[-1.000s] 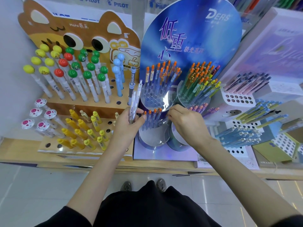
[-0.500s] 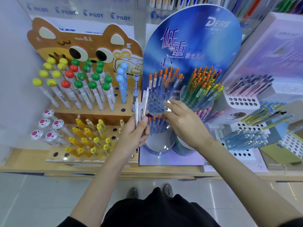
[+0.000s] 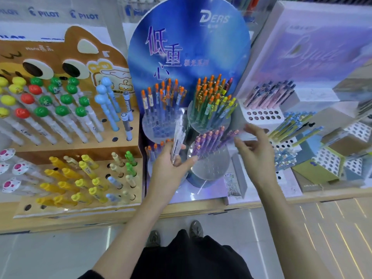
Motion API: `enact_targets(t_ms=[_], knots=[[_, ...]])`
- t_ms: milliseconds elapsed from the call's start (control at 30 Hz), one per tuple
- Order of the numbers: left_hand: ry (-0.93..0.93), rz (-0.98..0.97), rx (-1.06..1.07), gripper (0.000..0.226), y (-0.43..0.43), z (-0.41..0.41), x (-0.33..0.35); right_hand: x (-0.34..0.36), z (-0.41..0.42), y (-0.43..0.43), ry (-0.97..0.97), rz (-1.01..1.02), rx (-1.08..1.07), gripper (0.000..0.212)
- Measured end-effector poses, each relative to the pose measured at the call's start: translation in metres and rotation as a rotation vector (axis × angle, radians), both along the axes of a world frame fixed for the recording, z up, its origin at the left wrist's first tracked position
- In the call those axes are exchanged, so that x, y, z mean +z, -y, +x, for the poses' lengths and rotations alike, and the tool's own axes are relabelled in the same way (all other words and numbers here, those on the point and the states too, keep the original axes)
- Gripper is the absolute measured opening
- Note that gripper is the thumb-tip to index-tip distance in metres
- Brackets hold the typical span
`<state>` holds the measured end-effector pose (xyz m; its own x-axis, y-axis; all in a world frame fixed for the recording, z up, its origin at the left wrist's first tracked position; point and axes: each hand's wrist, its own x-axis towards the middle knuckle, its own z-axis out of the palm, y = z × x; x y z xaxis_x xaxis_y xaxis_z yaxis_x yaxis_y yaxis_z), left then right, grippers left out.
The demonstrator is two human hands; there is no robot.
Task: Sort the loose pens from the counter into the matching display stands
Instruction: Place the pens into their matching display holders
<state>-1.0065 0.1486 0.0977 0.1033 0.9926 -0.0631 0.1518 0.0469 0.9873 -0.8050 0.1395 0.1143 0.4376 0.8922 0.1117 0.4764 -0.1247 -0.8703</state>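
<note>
Head view: the left hand (image 3: 171, 168) is gripping a bundle of clear pens (image 3: 178, 135) at the blue display stand (image 3: 189, 47). The right hand (image 3: 254, 152) is hovering beside the purple pens (image 3: 211, 141), fingers (image 3: 251, 128) spread.

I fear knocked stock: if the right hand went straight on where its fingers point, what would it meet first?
The right hand would likely meet the yellow-capped pens first, though depth is unclear.

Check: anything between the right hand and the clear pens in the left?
Yes. The purple pens stand between them: right hand open to their right, left hand gripping the clear pens to their left.
</note>
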Motion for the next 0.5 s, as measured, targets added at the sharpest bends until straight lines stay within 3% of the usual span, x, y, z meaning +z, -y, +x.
enact_targets(t_ms=[133,233,500], knots=[[-0.108,0.039,0.105,0.033,-0.003,0.026,-0.004,-0.006,0.001,-0.021,0.004,-0.049,0.073,0.021],[-0.145,0.049,0.146,0.033,-0.005,0.030,-0.007,-0.007,0.006,-0.031,0.043,-0.030,0.122,0.021],[-0.107,0.026,0.204,0.010,-0.006,0.036,-0.012,-0.006,0.023,-0.044,0.267,-0.055,0.298,0.014]])
